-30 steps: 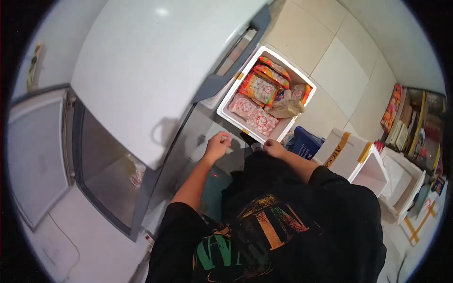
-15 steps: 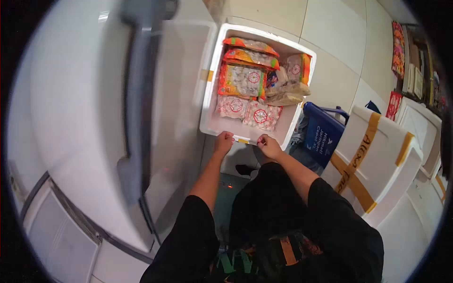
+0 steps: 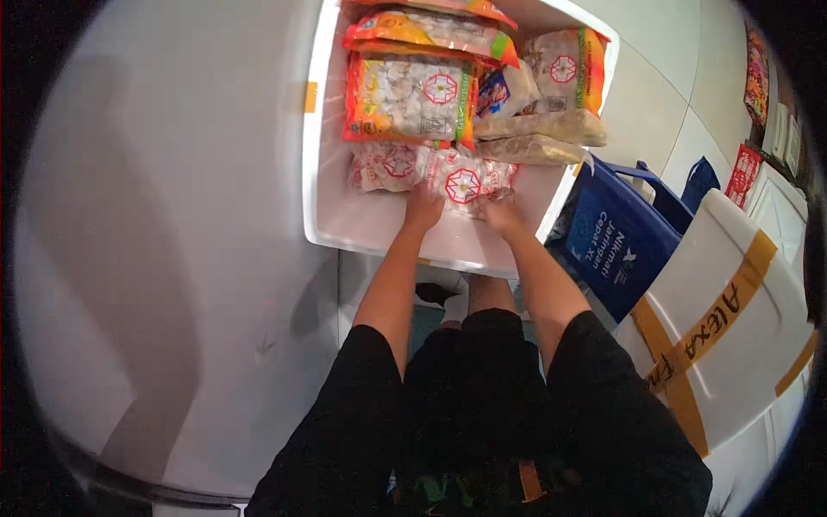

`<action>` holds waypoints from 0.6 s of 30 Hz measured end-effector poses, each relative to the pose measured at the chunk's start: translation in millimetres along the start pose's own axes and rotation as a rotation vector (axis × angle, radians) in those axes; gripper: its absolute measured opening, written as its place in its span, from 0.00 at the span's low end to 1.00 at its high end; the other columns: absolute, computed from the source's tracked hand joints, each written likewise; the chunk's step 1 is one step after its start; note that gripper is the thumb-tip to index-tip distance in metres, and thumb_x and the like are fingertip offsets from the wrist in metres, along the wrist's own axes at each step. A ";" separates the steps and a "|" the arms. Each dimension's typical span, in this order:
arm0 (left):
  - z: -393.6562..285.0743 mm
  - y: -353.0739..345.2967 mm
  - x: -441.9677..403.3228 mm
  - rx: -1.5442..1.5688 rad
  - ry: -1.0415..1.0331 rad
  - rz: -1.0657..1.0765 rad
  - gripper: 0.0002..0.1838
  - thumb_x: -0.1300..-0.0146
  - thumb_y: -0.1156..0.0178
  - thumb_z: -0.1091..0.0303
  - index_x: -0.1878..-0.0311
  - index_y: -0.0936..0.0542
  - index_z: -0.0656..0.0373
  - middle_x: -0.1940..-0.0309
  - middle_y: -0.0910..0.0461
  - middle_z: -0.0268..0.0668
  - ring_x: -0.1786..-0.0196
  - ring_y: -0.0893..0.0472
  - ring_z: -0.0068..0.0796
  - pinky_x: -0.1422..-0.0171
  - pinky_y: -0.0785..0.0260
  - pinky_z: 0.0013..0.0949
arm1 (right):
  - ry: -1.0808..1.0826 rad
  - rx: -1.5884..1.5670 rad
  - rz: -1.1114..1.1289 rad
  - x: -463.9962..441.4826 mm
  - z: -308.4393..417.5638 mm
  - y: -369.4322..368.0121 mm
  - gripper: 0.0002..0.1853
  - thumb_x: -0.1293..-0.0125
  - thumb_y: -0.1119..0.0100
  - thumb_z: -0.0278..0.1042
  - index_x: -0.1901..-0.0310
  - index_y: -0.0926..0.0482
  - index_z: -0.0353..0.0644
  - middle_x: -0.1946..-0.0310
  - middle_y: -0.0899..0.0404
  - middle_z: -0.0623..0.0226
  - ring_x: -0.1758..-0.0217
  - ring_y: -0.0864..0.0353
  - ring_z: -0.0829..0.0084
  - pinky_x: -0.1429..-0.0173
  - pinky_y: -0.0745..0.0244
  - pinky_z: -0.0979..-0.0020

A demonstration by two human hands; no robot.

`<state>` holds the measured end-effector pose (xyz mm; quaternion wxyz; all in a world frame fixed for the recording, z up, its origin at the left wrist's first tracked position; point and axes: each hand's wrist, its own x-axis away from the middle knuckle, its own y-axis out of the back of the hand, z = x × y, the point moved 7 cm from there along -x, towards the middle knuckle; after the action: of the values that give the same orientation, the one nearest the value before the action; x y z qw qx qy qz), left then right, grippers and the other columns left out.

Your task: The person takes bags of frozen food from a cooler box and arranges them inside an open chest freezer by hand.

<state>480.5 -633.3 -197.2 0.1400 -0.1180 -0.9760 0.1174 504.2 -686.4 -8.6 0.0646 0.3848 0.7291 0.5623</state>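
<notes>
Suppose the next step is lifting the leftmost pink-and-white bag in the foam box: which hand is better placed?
Probably the left hand: it is beside that leftmost bag. The right hand is at the far side of the neighbouring bag, so it would have to reach across.

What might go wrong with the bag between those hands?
The hands are at either side of the clear bag, whose plastic looks thin and could tear if squeezed hard. The orange bag sits close against it and might shift if it is lifted. The brown packets reach the box's rim and could be nudged over it.
</notes>
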 end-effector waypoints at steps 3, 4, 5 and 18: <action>8.3 -21.0 -14.4 -0.138 0.055 -0.042 0.37 0.57 0.39 0.57 0.45 0.41 0.66 0.55 0.31 0.52 0.49 0.32 0.47 0.44 0.41 0.37 | -0.029 -0.242 0.120 -85.9 -79.8 -64.5 0.22 0.43 0.54 0.48 0.58 0.31 0.34 0.63 0.26 0.60 0.62 0.27 0.68 0.54 0.34 0.72; 4.4 -18.5 -15.7 -0.185 0.073 -0.057 0.39 0.58 0.38 0.56 0.45 0.41 0.67 0.55 0.31 0.51 0.50 0.31 0.47 0.44 0.40 0.37 | -0.057 -0.477 0.196 -87.1 -69.4 -67.1 0.19 0.42 0.54 0.47 0.61 0.29 0.36 0.66 0.25 0.64 0.66 0.26 0.72 0.57 0.33 0.74; -8.2 1.9 -17.2 0.045 0.272 0.017 0.42 0.61 0.36 0.56 0.45 0.42 0.68 0.55 0.30 0.50 0.51 0.30 0.45 0.46 0.39 0.36 | -0.118 -0.369 0.189 -96.3 -82.3 -71.9 0.16 0.44 0.51 0.44 0.62 0.29 0.38 0.70 0.26 0.66 0.70 0.27 0.74 0.61 0.32 0.75; 2.6 -1.5 -17.3 0.279 0.381 0.197 0.33 0.66 0.33 0.49 0.57 0.27 0.62 0.60 0.25 0.44 0.56 0.26 0.37 0.51 0.36 0.34 | -0.035 -0.426 0.098 -58.3 -42.9 -43.9 0.14 0.61 0.41 0.31 0.69 0.29 0.41 0.78 0.28 0.71 0.78 0.31 0.78 0.74 0.35 0.74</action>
<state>495.6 -639.8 -203.5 0.3244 -0.2119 -0.8901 0.2397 500.8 -759.6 -51.1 0.1298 0.4073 0.5729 0.6993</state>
